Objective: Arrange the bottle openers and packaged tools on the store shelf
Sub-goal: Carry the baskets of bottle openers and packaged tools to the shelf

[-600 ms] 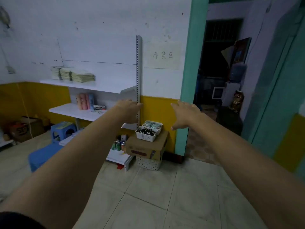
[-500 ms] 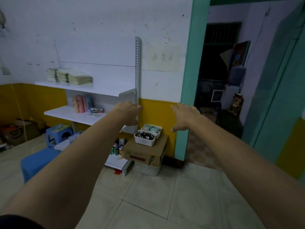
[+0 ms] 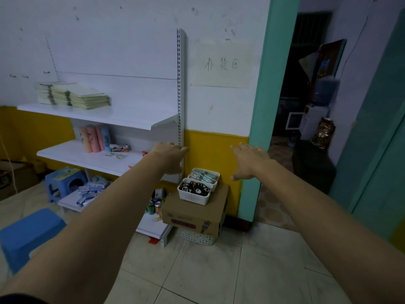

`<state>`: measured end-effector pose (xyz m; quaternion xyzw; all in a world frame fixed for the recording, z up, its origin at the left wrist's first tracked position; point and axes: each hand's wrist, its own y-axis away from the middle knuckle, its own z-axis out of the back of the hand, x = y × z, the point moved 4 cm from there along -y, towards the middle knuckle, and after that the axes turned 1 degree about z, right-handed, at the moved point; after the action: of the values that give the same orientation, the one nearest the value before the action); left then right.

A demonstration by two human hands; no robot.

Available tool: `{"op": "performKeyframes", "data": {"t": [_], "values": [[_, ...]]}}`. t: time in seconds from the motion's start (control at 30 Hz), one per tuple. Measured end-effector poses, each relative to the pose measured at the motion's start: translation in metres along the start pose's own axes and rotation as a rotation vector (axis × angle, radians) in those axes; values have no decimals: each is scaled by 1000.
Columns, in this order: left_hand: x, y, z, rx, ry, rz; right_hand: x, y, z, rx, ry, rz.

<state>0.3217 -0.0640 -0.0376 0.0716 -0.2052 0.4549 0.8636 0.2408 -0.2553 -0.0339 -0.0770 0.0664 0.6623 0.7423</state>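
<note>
Two white baskets stand on a cardboard box [image 3: 197,213] beside the white store shelf [image 3: 92,159]. The nearer basket [image 3: 194,197] holds dark bottle openers. The farther basket [image 3: 215,175] holds greenish packaged tools. My left hand [image 3: 168,156] and my right hand [image 3: 249,161] are stretched out in front of me with straight fingers, holding nothing. Both hover above and short of the baskets, one on each side.
Stacked green books [image 3: 74,96] lie on the top shelf; pink and blue packs [image 3: 94,138] stand on the middle one. Cans [image 3: 153,207] and packets [image 3: 89,190] sit on the bottom board. Blue stools [image 3: 63,183] stand at left. A white crate [image 3: 197,238] is under the box; an open doorway [image 3: 306,106] is at right.
The view has come closer to the shelf and baskets, which now look larger. Both hands stay outstretched and empty, at about the same spacing.
</note>
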Motion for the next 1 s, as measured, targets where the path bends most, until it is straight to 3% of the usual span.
{"op": "performKeyframes", "data": {"t": [0.17,0.67,1.0], "values": [[10,-69,-31,20,6,3,-11,-79,-28,30,-9,25],[47,-388,-84,81,96,118,-124,-415,-65,19,-7,137],[96,-542,-165,147,138,137,-122,-579,-118,85,-10,148]]}}
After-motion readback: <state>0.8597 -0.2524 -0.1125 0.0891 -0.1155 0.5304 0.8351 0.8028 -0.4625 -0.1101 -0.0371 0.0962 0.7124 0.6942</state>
